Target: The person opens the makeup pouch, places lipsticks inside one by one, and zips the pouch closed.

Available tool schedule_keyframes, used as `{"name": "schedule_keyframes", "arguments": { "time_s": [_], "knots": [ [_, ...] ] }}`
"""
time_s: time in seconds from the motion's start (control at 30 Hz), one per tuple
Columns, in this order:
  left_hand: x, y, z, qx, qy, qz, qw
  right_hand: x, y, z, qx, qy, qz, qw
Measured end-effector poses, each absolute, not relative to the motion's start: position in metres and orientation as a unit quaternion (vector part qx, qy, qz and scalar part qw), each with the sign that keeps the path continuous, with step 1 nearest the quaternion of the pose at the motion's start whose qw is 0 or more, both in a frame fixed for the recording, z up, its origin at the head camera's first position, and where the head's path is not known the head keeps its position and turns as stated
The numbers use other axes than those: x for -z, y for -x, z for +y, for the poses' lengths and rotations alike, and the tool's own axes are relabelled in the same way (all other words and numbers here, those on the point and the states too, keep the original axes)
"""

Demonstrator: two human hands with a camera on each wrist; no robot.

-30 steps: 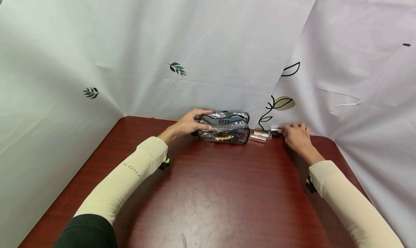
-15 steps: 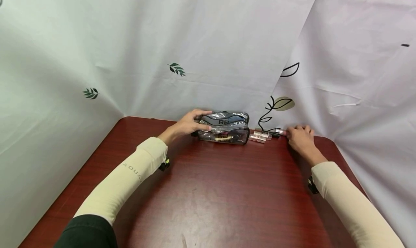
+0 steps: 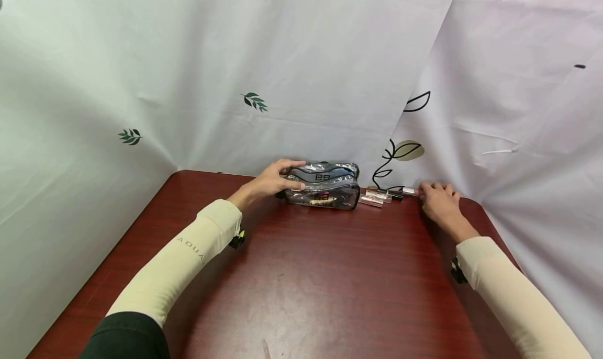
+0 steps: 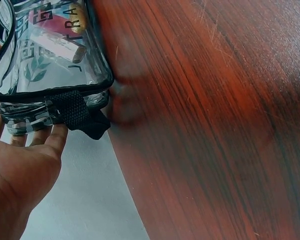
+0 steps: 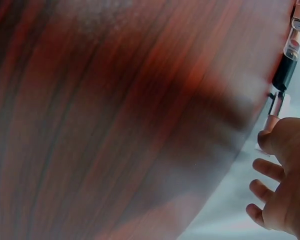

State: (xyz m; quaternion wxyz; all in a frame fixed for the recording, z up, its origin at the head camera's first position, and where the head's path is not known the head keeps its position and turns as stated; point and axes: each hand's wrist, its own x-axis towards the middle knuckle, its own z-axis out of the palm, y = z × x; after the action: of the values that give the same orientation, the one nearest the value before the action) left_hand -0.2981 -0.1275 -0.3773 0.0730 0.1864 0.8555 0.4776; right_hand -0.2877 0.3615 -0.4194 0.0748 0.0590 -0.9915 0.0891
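Note:
On the left, my left hand (image 3: 268, 180) grips the end of a clear pouch (image 3: 325, 185) with black trim, its thumb in front and fingers over the top. In the left wrist view a black strap tab (image 4: 75, 111) hangs from that pouch, and a small tube (image 4: 57, 46) shows through its clear wall. At the far right of the table, my right hand (image 3: 440, 204) pinches the end of a slim lip gloss tube (image 3: 411, 191), silvery with a pinkish end. The thumb shows in the right wrist view; the index fingertip is hidden.
Several clear and pink tubes (image 3: 372, 200) lie between the pouch and my right hand, along with a black tube (image 3: 397, 195). A white printed cloth (image 3: 339, 87) rises directly behind the back edge of the red-brown table (image 3: 330, 275).
My right hand has moved a little to the right, drawing the lip gloss tube away from beside the black tube. The left hand and pouch stay in place.

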Motion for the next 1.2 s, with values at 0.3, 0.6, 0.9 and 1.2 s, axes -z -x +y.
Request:
{"name": "schedule_keyframes", "arguments": {
  "time_s": [0.3,0.6,0.9,1.2],
  "knots": [
    [0.377,0.299,-0.128,-0.481,-0.190,0.853,0.072,0.413,0.284,0.362,-0.088,-0.076,-0.985,0.131],
    [0.377,0.298,-0.129,-0.485,-0.191,0.850,0.072,0.401,0.283,0.344,-0.105,-0.097,-0.980,0.141],
    [0.378,0.298,-0.128,-0.488,-0.193,0.848,0.069,0.385,0.278,0.316,-0.113,-0.129,-0.975,0.139],
    [0.377,0.298,-0.128,-0.487,-0.193,0.849,0.071,0.377,0.278,0.294,-0.124,-0.168,-0.961,0.182]
  ]
}}
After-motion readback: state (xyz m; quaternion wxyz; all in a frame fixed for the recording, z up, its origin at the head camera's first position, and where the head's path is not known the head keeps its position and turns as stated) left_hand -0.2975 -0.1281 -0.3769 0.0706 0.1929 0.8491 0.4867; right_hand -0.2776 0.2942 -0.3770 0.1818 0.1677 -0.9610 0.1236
